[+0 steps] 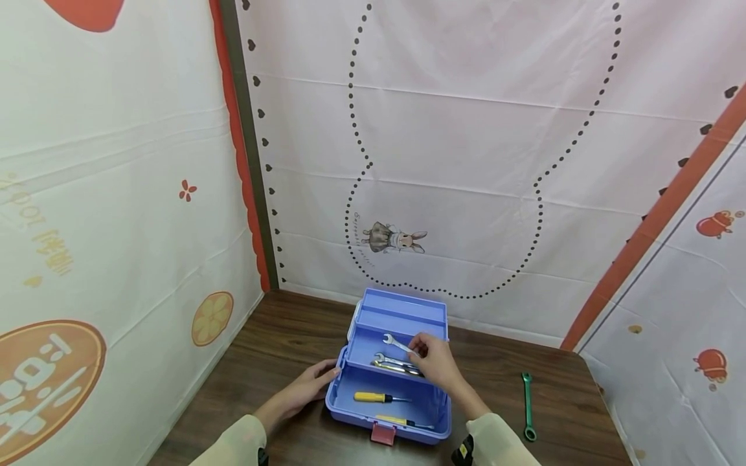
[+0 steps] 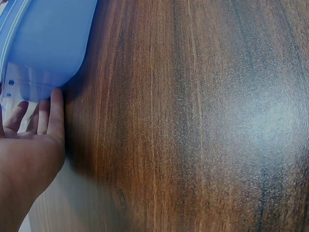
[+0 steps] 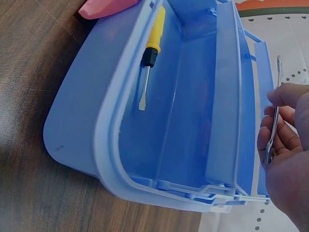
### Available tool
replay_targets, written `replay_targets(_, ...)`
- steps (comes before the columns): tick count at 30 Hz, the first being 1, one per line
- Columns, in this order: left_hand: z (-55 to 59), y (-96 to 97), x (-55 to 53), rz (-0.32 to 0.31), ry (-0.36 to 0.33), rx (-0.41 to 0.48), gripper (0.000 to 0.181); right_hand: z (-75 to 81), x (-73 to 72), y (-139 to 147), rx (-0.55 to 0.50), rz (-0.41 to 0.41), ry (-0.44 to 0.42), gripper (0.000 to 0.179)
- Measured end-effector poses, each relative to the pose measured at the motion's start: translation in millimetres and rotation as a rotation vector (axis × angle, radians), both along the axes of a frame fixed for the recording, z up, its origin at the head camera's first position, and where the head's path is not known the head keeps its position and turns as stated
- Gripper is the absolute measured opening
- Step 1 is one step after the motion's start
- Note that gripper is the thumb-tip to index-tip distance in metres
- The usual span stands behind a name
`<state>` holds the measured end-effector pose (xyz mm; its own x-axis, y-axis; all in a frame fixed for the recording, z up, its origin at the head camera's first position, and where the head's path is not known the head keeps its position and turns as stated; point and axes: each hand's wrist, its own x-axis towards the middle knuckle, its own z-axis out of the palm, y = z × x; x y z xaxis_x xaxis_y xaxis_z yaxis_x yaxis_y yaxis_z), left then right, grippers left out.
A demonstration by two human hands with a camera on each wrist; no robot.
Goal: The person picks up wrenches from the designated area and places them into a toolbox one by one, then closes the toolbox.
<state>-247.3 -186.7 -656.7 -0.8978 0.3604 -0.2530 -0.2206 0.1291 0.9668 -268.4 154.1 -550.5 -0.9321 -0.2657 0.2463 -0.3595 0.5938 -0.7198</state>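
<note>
A blue toolbox (image 1: 335, 404) stands with its lid up and its trays folded out. My right hand (image 1: 436, 364) pinches a silver wrench (image 1: 397, 343) above the tray; the right wrist view shows this wrench (image 3: 275, 121) between thumb and fingers. Below it, several more silver wrenches (image 1: 392, 360) lie in the tray (image 1: 364, 346). My left hand (image 1: 305, 388) touches the toolbox's left side, and in the left wrist view its fingers (image 2: 56, 113) extend against the blue wall. Two yellow-handled screwdrivers, one farther back (image 1: 370, 397) and one nearer the front (image 1: 392, 420), lie in the bottom compartment.
A green wrench (image 1: 528, 408) lies on the brown wooden table (image 1: 489, 388) to the right of the toolbox. The box's red latch (image 1: 383, 433) hangs at the front. Printed white curtains (image 1: 454, 162) surround the table at the back and sides.
</note>
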Motion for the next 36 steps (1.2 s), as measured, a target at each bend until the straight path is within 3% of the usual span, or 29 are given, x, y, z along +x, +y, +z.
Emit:
replay_targets(20, 1.2, 0.5, 1.2, 0.007, -0.003, -0.012, 0.085, -18.3, 3.8, 3, 0.054, 0.048, -0.05, 0.01)
replay_targets(36, -5.3, -0.5, -4.0, 0.005, -0.009, -0.005, 0.082, -23.1, 8.7, -1, 0.065, 0.04, -0.025, 0.014)
